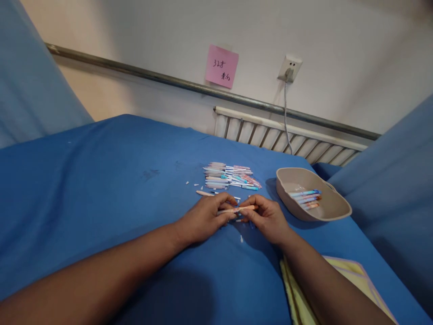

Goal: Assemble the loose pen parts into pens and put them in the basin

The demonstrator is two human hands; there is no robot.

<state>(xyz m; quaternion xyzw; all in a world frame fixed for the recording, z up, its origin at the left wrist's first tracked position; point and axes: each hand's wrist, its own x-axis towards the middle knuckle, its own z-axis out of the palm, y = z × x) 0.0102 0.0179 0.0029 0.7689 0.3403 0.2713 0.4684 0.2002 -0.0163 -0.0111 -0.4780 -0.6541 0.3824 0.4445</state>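
Note:
Between my two hands lies an orange and white pen (239,209), held level above the blue cloth. My left hand (210,215) is closed on its pale end, thumb below and fingers above. The orange end is pinched by my right hand (268,217). Just beyond my hands, a pile of pen parts (230,175) shows pale barrels, thin refills and patterned pink, orange and teal pieces. A loose pale barrel (204,193) rests in front of the pile. Some parts under my hands are partly hidden.
At the right stands a beige basket (314,217) holding several pens (306,198). A yellow cloth (348,271) lies under my right forearm. Small white bits (241,239) dot the blue cloth (111,189). A radiator (257,131) and a plugged cable (286,108) are behind.

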